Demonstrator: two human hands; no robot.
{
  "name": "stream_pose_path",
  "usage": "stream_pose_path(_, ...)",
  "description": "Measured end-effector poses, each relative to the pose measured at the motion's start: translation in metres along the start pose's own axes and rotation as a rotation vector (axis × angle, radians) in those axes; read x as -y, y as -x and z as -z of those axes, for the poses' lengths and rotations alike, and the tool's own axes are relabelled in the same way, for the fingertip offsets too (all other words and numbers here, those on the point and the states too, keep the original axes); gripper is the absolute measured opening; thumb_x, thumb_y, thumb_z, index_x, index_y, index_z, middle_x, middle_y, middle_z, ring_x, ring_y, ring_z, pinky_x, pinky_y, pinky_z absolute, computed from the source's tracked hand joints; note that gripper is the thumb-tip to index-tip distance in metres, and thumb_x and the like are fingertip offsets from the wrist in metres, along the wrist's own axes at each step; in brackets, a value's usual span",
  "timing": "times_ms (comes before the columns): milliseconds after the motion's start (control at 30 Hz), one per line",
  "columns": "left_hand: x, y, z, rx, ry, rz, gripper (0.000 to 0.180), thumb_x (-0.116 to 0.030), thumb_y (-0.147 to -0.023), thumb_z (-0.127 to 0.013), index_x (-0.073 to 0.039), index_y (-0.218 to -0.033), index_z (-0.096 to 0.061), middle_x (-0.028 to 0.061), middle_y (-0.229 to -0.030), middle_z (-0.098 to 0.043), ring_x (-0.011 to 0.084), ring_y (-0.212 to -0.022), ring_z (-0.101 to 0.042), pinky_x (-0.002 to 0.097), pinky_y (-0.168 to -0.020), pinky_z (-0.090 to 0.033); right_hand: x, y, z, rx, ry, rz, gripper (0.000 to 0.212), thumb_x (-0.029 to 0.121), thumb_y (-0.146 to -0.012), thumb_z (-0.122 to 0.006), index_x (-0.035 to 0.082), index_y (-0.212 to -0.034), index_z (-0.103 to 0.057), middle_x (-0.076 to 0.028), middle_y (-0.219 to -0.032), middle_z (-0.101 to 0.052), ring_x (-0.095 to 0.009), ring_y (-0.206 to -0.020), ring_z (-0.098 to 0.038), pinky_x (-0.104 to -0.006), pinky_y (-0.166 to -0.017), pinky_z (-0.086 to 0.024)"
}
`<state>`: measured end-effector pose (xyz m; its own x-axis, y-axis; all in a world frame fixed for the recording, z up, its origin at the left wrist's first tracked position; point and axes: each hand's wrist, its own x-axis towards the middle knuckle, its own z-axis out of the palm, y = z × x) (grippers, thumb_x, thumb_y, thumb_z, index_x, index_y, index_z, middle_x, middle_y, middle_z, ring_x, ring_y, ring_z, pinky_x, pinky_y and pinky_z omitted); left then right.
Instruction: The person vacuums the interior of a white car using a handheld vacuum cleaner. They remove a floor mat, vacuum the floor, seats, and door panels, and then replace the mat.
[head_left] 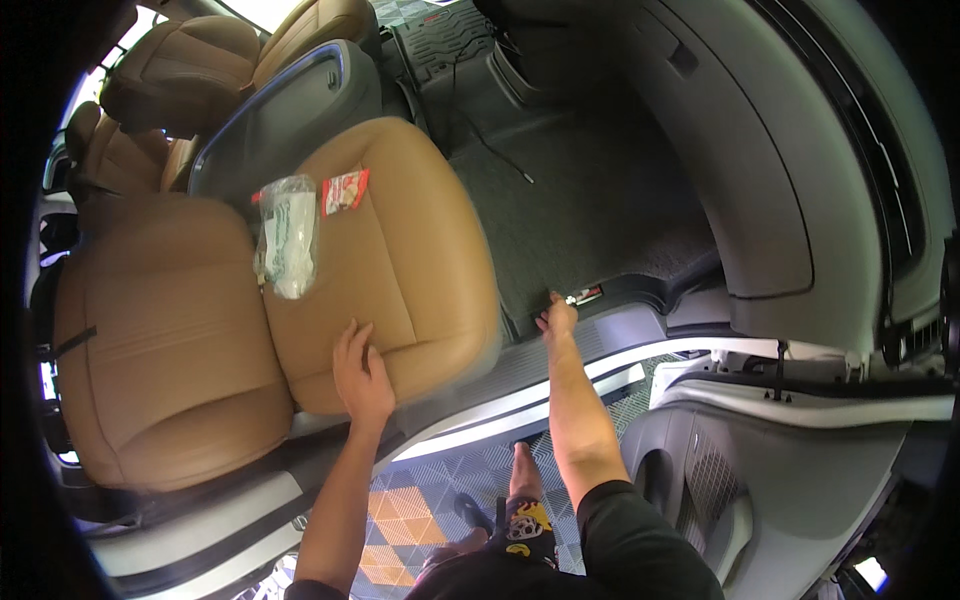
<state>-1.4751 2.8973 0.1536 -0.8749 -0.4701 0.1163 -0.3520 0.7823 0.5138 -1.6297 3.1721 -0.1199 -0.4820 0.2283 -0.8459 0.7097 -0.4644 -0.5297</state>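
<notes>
My left hand [362,378] rests on the tan leather seat cushion [430,230], near its door-side edge, with the fingers spread and nothing in them. Low in the footwell, my right hand [558,318] has its fingers curled beside the inner edge of the door sill. A small red-and-white thing [588,295] with a shiny end sticks out from the fingers; its kind is too small to make out. On the cushion lie a clear plastic bag [290,235] with a white item inside and a small red packet [346,191].
Dark carpet [600,180] covers the footwell, where a thin black cable [490,150] lies. The grey dashboard [740,180] bounds it on the right. An open door [700,470] stands at lower right. Beyond the seat is a dark console [290,110]. My feet are on patterned floor tiles [405,515].
</notes>
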Motion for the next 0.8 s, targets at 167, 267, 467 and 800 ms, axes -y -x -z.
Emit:
stream_pose_path(167, -0.001, -0.004, 0.006, -0.047, -0.055, -0.064, 0.044, -0.005, -0.088, -0.050, -0.003, -0.128, -0.067, 0.0228, -0.142, -0.058, 0.0421, -0.132, -0.053, 0.0491, -0.115, -0.040, 0.001, 0.016, -0.049, 0.007, -0.432, -0.171, 0.058, 0.043, -0.096, -0.075, 0.006, -0.139, -0.059, -0.013, -0.133, -0.064, -0.036, -0.120, -0.059, -0.0616, -0.093, -0.045)
stream_pose_path(267, -0.002, -0.007, 0.011, -0.047, -0.069, -0.051, 0.045, -0.005, -0.085, -0.050, -0.002, -0.127, -0.066, 0.0236, -0.141, -0.057, 0.0429, -0.131, -0.051, 0.0496, -0.115, -0.038, 0.018, 0.023, -0.078, 0.132, -0.497, -0.155, 0.055, 0.042, -0.099, -0.072, 0.007, -0.139, -0.058, -0.011, -0.135, -0.062, -0.034, -0.121, -0.060, -0.0607, -0.092, -0.049)
stream_pose_path(467, -0.003, -0.009, -0.007, -0.026, -0.015, -0.079, 0.047, -0.005, -0.082, -0.052, -0.003, -0.127, -0.065, 0.0243, -0.143, -0.056, 0.0445, -0.131, -0.050, 0.0532, -0.114, -0.037, 0.038, -0.017, -0.054, 0.232, -1.131, -0.087, 0.030, 0.009, -0.101, -0.067, 0.003, -0.130, -0.061, -0.015, -0.124, -0.070, -0.032, -0.109, -0.070, -0.0455, -0.089, -0.062)
stream_pose_path(800, 0.000, -0.004, 0.001, -0.064, -0.060, -0.128, 0.045, -0.007, -0.085, -0.049, -0.003, -0.127, -0.064, 0.0247, -0.140, -0.056, 0.0451, -0.130, -0.049, 0.0544, -0.114, -0.036, 0.066, 0.108, 0.046, 0.729, -1.458, -0.124, 0.015, 0.008, -0.104, -0.062, -0.003, -0.114, -0.064, -0.014, -0.103, -0.071, -0.018, -0.084, -0.068, -0.0202, -0.057, -0.057)
